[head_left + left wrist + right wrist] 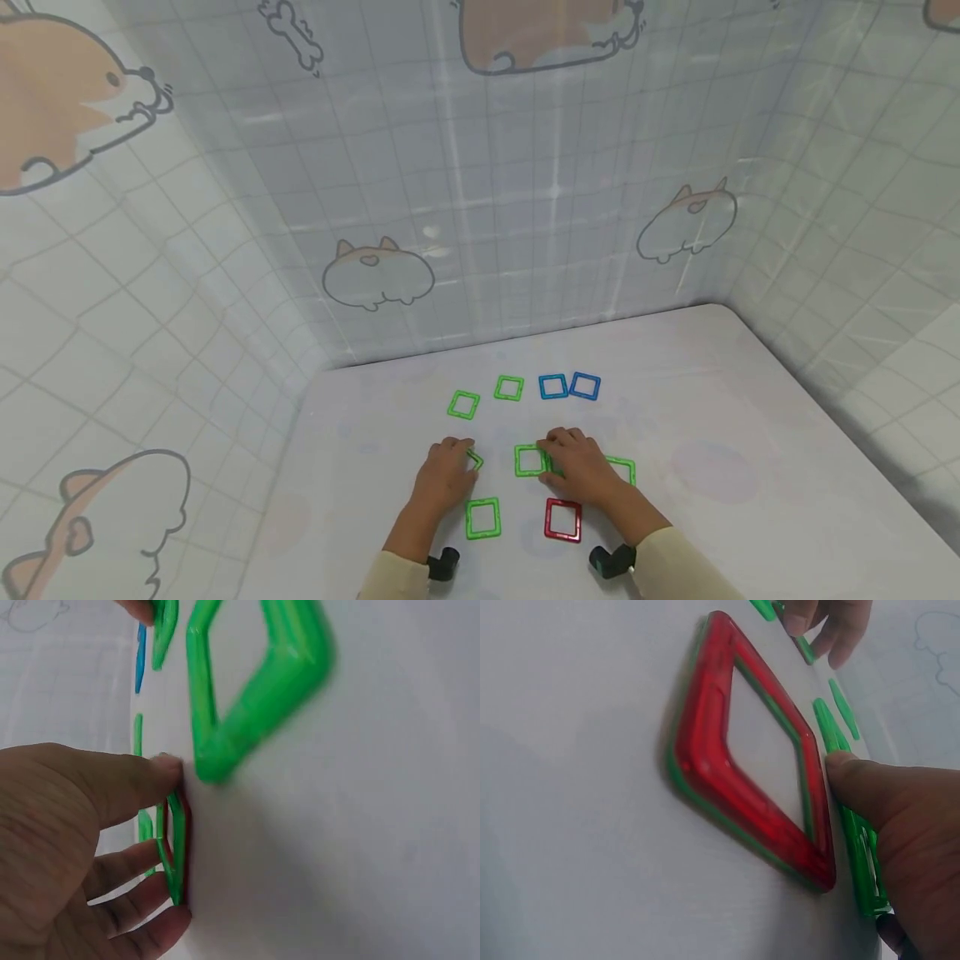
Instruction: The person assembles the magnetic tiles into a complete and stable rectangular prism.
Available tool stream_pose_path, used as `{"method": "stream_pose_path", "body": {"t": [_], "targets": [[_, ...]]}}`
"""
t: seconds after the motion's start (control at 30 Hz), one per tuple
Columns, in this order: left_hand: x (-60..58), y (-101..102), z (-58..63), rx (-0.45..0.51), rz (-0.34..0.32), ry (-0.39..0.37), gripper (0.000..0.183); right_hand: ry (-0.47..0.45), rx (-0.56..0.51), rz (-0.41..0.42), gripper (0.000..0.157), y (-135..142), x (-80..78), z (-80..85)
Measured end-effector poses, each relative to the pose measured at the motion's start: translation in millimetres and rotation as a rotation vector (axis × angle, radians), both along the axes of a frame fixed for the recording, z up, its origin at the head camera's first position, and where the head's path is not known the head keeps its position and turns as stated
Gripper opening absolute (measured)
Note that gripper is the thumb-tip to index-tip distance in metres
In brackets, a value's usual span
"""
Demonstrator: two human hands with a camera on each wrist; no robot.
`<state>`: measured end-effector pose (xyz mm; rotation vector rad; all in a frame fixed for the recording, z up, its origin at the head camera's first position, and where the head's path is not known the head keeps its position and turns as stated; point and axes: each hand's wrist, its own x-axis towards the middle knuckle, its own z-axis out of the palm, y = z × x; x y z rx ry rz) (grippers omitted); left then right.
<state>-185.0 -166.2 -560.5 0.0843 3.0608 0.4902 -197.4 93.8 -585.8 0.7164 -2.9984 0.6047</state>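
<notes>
My left hand (444,477) grips a green square frame (178,847) between thumb and fingers, down at the white table. A red edge shows against that frame in the left wrist view. To the right, my right hand (581,468) holds a green square frame (857,859) with curled thumb and fingers, which hide much of it. Touching these fingers on the left is another green frame (517,461). One more green frame (632,473) lies partly behind the right wrist. Nearer my body are a green frame (470,518) and a red frame (548,518) with green beneath it.
Two green frames (510,377) and two blue frames (553,397) lie farther back on the table (360,450). Patterned curtains (495,192) stand behind the table and along both sides. Dark camera mounts (613,561) sit at my wrists.
</notes>
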Motion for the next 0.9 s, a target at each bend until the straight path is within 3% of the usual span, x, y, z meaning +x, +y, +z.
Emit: {"method": "stream_pose_path", "body": {"t": [0.13, 0.43, 0.57, 0.9], "targets": [[0.1, 6.5, 1.1, -0.009, -0.057, 0.003, 0.049, 0.003, 0.002, 0.009, 0.057, 0.8, -0.2, 2.2], [-0.1, 14.1, 0.7, 0.069, -0.133, 0.028, 0.057, 0.030, -0.002, 0.030, 0.057, 2.8, 0.6, 3.8], [-1.9, 16.6, 0.9, 0.115, -0.127, 0.035, 0.062, 0.031, 0.005, 0.029, 0.059, 3.9, 0.3, 3.0], [-1.5, 17.1, 0.3, 0.262, -0.107, 0.020, 0.066, -0.101, -0.082, -0.051, 0.065, 17.7, 3.0, 11.4]]}}
